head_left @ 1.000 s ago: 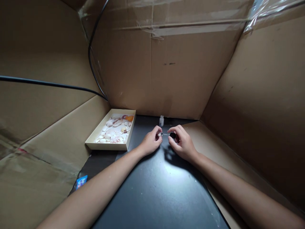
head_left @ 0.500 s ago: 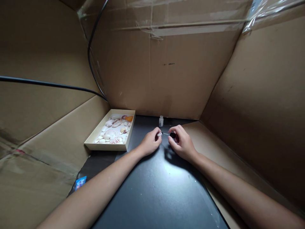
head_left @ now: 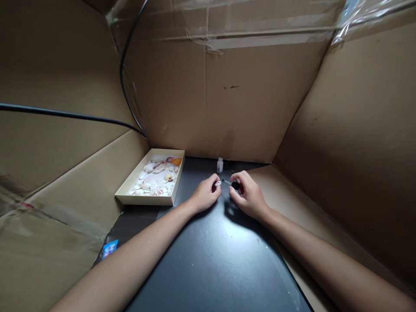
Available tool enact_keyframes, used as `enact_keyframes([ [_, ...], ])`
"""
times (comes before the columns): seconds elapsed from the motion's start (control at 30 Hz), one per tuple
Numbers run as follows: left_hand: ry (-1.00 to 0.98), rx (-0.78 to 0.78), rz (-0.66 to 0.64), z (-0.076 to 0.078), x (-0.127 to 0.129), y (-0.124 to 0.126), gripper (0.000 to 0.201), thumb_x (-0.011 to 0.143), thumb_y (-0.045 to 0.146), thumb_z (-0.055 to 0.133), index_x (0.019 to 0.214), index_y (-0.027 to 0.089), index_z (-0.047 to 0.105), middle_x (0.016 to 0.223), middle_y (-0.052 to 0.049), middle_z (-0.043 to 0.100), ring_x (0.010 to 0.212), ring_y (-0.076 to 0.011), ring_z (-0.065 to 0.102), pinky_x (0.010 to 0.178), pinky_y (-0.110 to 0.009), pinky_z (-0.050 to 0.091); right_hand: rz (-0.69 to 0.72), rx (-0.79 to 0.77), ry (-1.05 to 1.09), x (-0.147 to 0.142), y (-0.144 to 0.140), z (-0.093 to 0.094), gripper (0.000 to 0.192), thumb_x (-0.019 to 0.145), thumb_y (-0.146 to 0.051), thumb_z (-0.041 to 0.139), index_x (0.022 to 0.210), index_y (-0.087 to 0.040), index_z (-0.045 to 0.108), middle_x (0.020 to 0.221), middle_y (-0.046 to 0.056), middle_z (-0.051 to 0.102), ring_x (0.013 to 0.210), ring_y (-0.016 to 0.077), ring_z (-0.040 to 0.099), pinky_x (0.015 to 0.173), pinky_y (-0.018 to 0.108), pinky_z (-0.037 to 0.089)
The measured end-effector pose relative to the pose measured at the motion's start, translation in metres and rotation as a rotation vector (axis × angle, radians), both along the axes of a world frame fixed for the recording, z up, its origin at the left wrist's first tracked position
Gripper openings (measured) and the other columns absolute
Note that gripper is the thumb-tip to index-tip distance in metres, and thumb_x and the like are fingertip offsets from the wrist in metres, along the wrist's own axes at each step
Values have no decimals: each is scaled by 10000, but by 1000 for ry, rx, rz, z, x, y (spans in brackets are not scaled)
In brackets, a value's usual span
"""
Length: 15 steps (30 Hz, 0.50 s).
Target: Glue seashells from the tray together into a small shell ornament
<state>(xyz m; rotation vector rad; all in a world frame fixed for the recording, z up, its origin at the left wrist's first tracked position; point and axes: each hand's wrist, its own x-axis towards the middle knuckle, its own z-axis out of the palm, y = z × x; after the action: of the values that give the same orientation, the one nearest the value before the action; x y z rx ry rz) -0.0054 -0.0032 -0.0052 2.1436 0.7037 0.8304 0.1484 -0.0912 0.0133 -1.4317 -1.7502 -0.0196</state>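
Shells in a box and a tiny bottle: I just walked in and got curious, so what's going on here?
A person sits inside a cardboard enclosure at a black mat. The left hand pinches a small shell, and the right hand holds a black-capped brush with its tip close to that shell. A small open bottle stands just behind the hands. To the left, a shallow box holds more shells.
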Motion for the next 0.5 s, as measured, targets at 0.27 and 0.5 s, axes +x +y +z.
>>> enact_keyframes([
  [0.27,6,-9,-2,0,0,-1,49,814,208,469,794,177,437,671,50,425,614,-91,375,588,-229,292,-4,-19,-21,-1,-2,3,62,826,-221,537,874,-202,571,849,4,504,624,82,472,610,233,401],
  [0.5,40,16,26,0,-1,-1,50,815,219,471,796,180,445,679,49,447,627,-93,393,594,-229,291,59,-9,-50,1,-1,1,117,845,-246,538,936,-208,601,847,10,488,637,85,469,623,234,411],
])
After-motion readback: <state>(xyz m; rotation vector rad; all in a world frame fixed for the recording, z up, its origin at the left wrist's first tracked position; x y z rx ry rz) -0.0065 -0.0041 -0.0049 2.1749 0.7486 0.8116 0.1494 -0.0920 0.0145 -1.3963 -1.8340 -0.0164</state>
